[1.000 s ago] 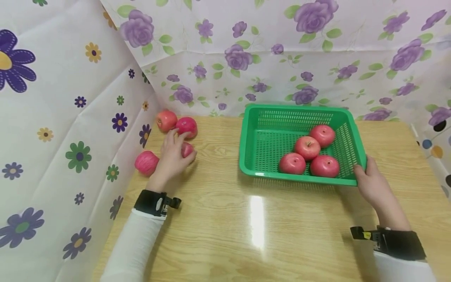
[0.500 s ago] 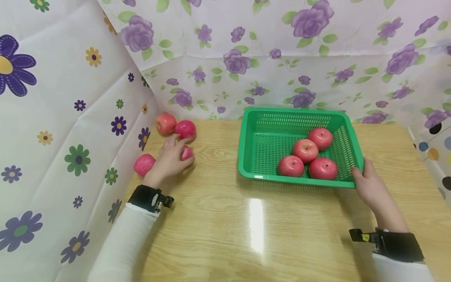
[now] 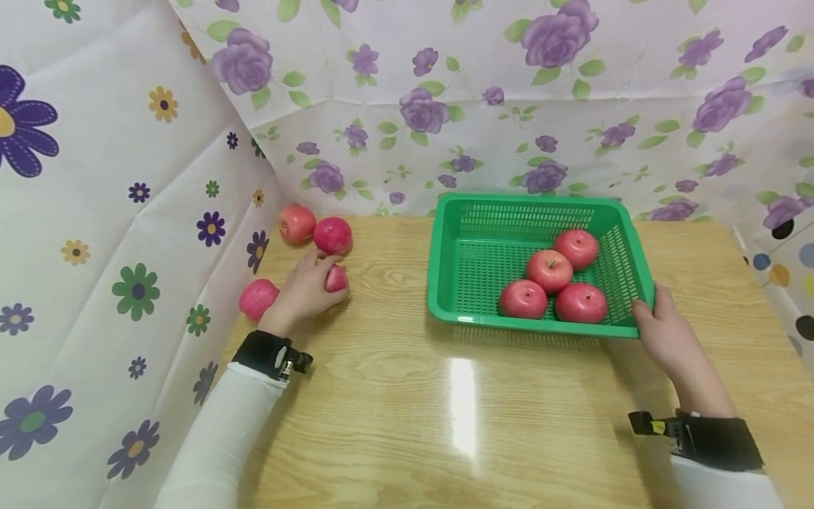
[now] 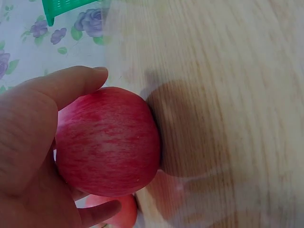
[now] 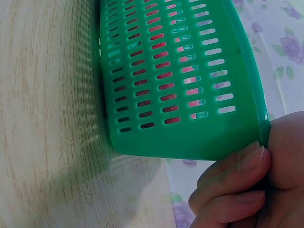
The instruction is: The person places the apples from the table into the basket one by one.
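Observation:
My left hand (image 3: 307, 286) grips a red apple (image 4: 109, 142) on the table at the left, thumb on one side and fingers round the other. Most of that apple hides behind the hand in the head view. Beyond it lie a paler apple (image 3: 297, 224) and a deep pink apple (image 3: 333, 235), side by side. Another pink apple (image 3: 258, 300) rests left of the wrist. My right hand (image 3: 670, 339) pinches the near right corner of a green plastic basket (image 3: 445, 311); its curled fingers (image 5: 232, 180) show below the rim. Several red apples (image 3: 550, 271) sit in the basket's right half.
The wooden table (image 3: 394, 410) runs up to a flowered cloth (image 3: 381, 127) hanging behind it. A second flowered sheet (image 3: 172, 283) borders the left side, close to the apples there. A dotted cloth (image 3: 779, 272) stands at the right edge.
My left hand has settled slightly lower and closer round the apple. The right hand keeps its hold on the basket corner. The head view has shifted a little.

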The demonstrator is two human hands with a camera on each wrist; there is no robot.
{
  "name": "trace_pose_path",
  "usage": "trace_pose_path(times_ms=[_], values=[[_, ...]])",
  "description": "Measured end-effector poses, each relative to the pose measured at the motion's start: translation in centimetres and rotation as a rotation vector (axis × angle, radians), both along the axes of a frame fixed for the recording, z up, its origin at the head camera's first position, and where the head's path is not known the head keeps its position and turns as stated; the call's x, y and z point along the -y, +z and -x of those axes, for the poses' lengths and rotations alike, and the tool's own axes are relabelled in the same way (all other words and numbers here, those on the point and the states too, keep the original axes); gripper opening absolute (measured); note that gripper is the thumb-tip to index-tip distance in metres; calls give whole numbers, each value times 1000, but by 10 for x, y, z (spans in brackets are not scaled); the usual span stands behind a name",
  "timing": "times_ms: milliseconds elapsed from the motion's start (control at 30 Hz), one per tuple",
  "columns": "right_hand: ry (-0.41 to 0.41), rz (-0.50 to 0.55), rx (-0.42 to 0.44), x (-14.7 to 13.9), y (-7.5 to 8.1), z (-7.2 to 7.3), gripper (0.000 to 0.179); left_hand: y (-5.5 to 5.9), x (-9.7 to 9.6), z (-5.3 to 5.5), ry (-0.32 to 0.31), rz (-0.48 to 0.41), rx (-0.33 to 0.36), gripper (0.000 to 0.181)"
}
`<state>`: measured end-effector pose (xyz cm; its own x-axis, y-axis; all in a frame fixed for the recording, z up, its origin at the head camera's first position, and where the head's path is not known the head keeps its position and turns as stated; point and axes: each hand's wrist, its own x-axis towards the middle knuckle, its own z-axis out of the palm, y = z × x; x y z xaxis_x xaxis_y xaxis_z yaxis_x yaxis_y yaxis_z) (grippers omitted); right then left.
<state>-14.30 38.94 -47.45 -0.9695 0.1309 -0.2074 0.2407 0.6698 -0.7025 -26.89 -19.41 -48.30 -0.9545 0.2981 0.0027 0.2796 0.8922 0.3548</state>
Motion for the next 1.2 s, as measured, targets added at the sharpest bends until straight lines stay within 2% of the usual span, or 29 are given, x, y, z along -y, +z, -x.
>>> trace_pose_path(times_ms=[333,700,1200], values=[[-1,14,-37,3,-2,-2,69,-3,-1,-1,17,-51,50,78],[-2,9,-7,0,-1,-1,71,-10,-3,-1,24,-44,-7,72],[4,7,-16,1,-1,-1,70,-14,-2,-1,51,-43,-30,70]])
